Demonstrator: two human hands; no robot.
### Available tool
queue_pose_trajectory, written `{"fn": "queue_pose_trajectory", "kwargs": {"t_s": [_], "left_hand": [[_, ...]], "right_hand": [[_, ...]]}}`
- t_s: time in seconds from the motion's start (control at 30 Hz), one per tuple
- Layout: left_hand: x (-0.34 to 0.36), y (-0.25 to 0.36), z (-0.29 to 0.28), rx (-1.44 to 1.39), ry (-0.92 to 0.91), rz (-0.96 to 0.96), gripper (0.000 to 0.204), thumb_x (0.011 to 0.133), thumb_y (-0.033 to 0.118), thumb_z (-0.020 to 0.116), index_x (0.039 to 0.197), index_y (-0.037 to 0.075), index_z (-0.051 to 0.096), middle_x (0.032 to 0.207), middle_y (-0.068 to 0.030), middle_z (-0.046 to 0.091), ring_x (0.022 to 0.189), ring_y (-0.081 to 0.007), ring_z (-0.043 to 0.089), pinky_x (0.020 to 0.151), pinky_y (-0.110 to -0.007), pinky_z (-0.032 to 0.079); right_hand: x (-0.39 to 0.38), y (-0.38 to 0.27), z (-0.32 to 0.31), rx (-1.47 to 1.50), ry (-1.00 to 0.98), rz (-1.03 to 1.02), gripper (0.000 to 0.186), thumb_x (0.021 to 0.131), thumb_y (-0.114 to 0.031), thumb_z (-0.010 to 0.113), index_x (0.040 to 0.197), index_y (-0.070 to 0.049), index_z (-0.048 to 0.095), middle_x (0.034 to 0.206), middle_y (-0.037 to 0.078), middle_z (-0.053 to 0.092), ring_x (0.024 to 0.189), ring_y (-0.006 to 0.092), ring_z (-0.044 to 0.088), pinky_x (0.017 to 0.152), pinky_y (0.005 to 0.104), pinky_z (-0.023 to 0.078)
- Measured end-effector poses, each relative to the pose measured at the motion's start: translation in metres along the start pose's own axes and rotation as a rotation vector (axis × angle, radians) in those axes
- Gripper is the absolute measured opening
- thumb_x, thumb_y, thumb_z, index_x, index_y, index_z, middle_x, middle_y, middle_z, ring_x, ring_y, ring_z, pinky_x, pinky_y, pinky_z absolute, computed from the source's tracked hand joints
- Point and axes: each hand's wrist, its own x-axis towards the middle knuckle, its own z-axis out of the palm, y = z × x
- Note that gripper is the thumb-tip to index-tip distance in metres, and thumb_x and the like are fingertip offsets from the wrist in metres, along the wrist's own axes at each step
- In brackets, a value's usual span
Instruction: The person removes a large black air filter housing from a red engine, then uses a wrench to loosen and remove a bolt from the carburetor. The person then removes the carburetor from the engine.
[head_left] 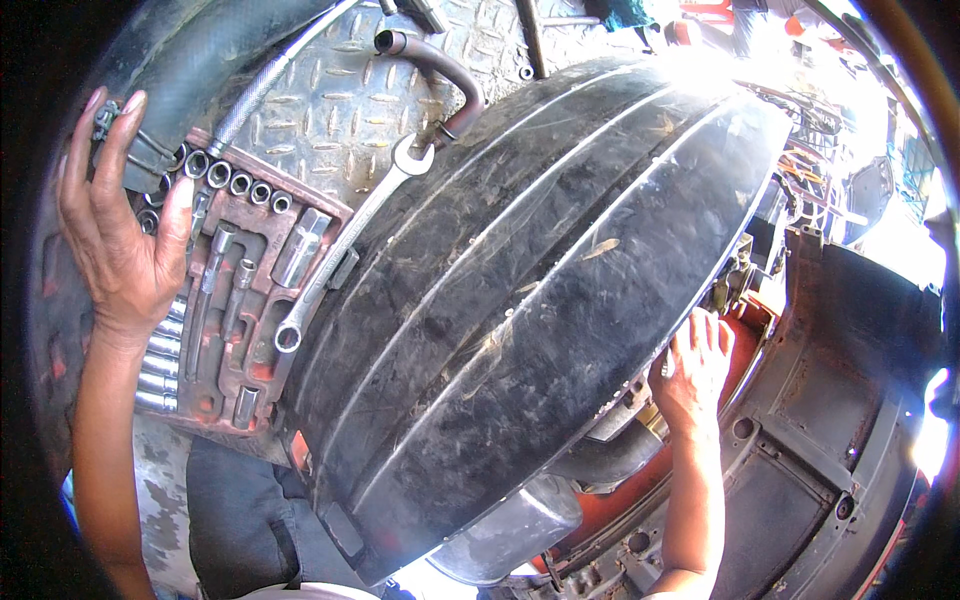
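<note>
We saw two hands at work. The left hand [125, 240] was raised on the left, over the left side of one tray [222, 372], its thumb and fingers spread wide; we could not tell whether its fingertips touched anything. The right hand [695, 375] was curled in at the right edge of one black fender [530, 290], and we could not tell whether it held a part, because the fingers hid what lay beneath.

The fender filled the middle, with three pale ridges along it. The tray lay just left of it, where we counted at least five round sockets [241, 183] in the row at its far edge. One wrench [350, 245] lay aslant over the tray's right edge, beside the fender. One bent pipe [455, 80] sat farther off, on the tread plate [320, 130].
</note>
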Motion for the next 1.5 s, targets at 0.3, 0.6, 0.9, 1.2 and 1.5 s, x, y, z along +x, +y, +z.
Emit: {"fn": "queue_pose_trajectory", "kwargs": {"t_s": [0.3, 0.6, 0.9, 1.2, 1.5], "left_hand": [[0.0, 0.0, -0.004, 0.078, -0.029, 0.026, 0.069, 0.099, 0.024, 0.07, 0.157, 0.007, 0.037, 0.153, -0.0216, 0.047, 0.144, -0.0395, 0.043, 0.118, -0.05, 0.037], [0.001, 0.002, -0.002, 0.015, -0.005, -0.005, 0.07, 0.1, 0.026, 0.069, 0.16, 0.014, 0.035, 0.158, -0.0139, 0.041, 0.147, -0.03, 0.037, 0.12, -0.047, 0.033], [0.0, -0.002, 0.0, 0.006, -0.012, 0.016, 0.072, 0.099, 0.028, 0.07, 0.16, 0.014, 0.035, 0.159, -0.0138, 0.042, 0.149, -0.0303, 0.037, 0.122, -0.045, 0.032], [-0.001, -0.002, -0.001, 0.01, -0.006, -0.006, 0.071, 0.1, 0.028, 0.07, 0.16, 0.013, 0.036, 0.159, -0.0133, 0.042, 0.148, -0.0304, 0.036, 0.122, -0.045, 0.032], [0.001, 0.0, 0.0, 0.005, -0.001, -0.012, 0.068, 0.101, 0.029, 0.068, 0.159, 0.014, 0.037, 0.157, -0.0128, 0.042, 0.147, -0.0303, 0.038, 0.12, -0.045, 0.034]], "right_hand": [[0.012, -0.004, 0.002, -0.042, -0.042, 0.018, 0.038, 0.086, -0.011, 0.067, 0.124, -0.007, 0.066, 0.119, 0.01, 0.067, 0.116, 0.0285, 0.061, 0.105, 0.047, 0.042], [0.026, -0.002, 0.008, -0.035, -0.046, 0.015, 0.034, 0.081, -0.009, 0.068, 0.114, -0.005, 0.064, 0.115, 0.012, 0.064, 0.113, 0.0301, 0.06, 0.101, 0.0467, 0.041], [0.021, 0.01, 0.014, -0.089, -0.102, -0.026, 0.034, 0.083, -0.011, 0.066, 0.117, -0.008, 0.066, 0.108, 0.009, 0.063, 0.106, 0.028, 0.061, 0.096, 0.0456, 0.042], [-0.055, 0.032, 0.044, -0.169, -0.072, -0.14, 0.05, 0.085, -0.015, 0.066, 0.134, -0.017, 0.067, 0.139, 0.008, 0.063, 0.131, 0.0279, 0.057, 0.116, 0.0501, 0.035], [-0.001, -0.004, -0.003, 0.045, -0.042, 0.029, 0.04, 0.087, -0.01, 0.07, 0.127, -0.009, 0.066, 0.121, 0.013, 0.066, 0.114, 0.0296, 0.062, 0.105, 0.0469, 0.041]]}}
